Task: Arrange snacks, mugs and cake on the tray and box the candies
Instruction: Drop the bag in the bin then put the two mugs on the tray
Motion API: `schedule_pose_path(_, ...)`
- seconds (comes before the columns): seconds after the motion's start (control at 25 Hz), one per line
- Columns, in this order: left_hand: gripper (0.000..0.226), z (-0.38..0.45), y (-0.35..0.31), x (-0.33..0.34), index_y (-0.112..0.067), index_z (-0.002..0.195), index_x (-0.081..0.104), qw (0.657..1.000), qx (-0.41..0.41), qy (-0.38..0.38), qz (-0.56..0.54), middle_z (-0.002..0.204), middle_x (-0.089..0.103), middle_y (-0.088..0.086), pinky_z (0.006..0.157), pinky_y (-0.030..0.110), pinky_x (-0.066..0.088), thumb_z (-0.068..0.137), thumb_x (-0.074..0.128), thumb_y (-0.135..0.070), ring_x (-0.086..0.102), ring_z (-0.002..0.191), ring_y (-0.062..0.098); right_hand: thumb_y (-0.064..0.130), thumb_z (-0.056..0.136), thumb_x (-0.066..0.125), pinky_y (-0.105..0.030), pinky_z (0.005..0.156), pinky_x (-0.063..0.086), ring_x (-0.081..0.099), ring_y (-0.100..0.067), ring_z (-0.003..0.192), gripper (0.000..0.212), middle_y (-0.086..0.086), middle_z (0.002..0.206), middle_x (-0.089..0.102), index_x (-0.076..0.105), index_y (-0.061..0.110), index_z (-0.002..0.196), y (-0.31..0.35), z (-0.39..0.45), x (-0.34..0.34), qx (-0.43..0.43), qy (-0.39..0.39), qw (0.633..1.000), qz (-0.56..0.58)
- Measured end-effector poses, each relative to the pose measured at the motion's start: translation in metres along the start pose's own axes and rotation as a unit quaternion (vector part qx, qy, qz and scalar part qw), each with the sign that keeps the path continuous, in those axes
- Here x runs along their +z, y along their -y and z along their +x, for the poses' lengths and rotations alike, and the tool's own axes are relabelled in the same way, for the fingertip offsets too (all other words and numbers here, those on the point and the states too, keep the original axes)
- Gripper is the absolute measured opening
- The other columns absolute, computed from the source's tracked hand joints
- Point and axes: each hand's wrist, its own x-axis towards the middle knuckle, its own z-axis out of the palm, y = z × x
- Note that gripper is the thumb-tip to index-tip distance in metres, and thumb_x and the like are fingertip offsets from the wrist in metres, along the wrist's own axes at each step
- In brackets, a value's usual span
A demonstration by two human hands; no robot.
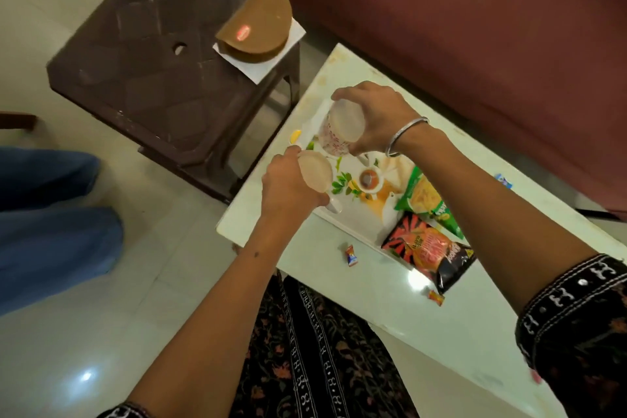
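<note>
Mugs are the step in hand: your left hand (288,187) and right hand (376,119) each grip a mug (315,175) over the tray (353,214); set them down upright.

indoor light dim, warm, from overhead. two small bright glare spots: one on glossy floor tiles (86,376) near left, one on white table (416,278) beside near snack packet (428,256). red-pink hotspot on brown cake box (259,24) far left. soft shadows under brown stool (152,54). overall picture soft, slightly smeared; packet print unreadable. motion blur on mugs and on sleeve (576,332) at near right edge. wide-angle bending at edges, table lines slanted. sofa (475,10) far right dark, little detail.
</note>
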Motion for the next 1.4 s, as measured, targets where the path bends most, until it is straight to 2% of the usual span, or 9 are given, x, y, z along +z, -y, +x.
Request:
schedule_pose_path(0.16, 0.089, -0.011, -0.013, 0.058, -0.014, 0.124, 0.043, 0.999, 0.026, 0.018, -0.008, 0.115, 0.055, 0.011, 0.079, 0.031, 0.042, 0.048, 0.086, -0.025, 0.055, 0.105, 0.027, 0.027, 0.051, 0.084, -0.04, 0.089, 0.047, 0.053, -0.032, 0.108, 0.088, -0.009, 0.121, 0.054, 0.044, 0.028, 0.129, -0.049, -0.027, 0.027, 0.015, 0.014, 1.0, -0.003)
schedule_pose_path(0.28, 0.09, -0.011, -0.021, 0.092, -0.015, 0.126, 0.041, 0.999, 0.015, 0.027, -0.013, 0.117, 0.053, 0.01, 0.087, 0.036, 0.045, 0.049, 0.087, -0.024, 0.054, 0.106, 0.027, 0.026, 0.052, 0.084, -0.042, 0.09, 0.048, 0.054, -0.034, 0.109, 0.087, -0.01, 0.123, 0.054, 0.044, 0.027, 0.13, -0.077, -0.036, 0.046, 0.015, 0.021, 1.0, -0.005)
schedule_pose_path(0.52, 0.092, -0.006, -0.025, 0.143, -0.016, 0.129, 0.037, 0.999, -0.003, 0.033, -0.007, 0.125, 0.048, 0.011, 0.09, 0.039, 0.044, 0.052, 0.086, -0.022, 0.05, 0.111, 0.033, 0.024, 0.053, 0.082, -0.04, 0.091, 0.045, 0.053, -0.034, 0.112, 0.086, -0.01, 0.127, 0.053, 0.045, 0.026, 0.13, -0.108, -0.037, 0.075, -0.002, 0.03, 0.999, 0.008)
schedule_pose_path(0.72, 0.097, -0.009, -0.026, 0.162, -0.016, 0.133, 0.034, 1.0, -0.016, 0.025, -0.008, 0.129, 0.047, 0.011, 0.093, 0.041, 0.044, 0.052, 0.087, -0.021, 0.05, 0.114, 0.032, 0.02, 0.052, 0.083, -0.039, 0.09, 0.045, 0.053, -0.033, 0.112, 0.088, -0.009, 0.127, 0.053, 0.044, 0.026, 0.131, -0.122, -0.033, 0.088, -0.012, 0.03, 0.999, -0.006)
schedule_pose_path(1.4, 0.093, -0.009, -0.019, 0.185, -0.014, 0.133, 0.033, 1.0, -0.004, -0.005, -0.012, 0.13, 0.046, 0.01, 0.093, 0.04, 0.046, 0.056, 0.085, -0.02, 0.051, 0.114, 0.03, 0.011, 0.049, 0.084, -0.039, 0.088, 0.047, 0.052, -0.033, 0.114, 0.093, -0.003, 0.132, 0.049, 0.043, 0.028, 0.13, -0.139, -0.027, 0.113, -0.048, 0.051, 0.997, -0.017)
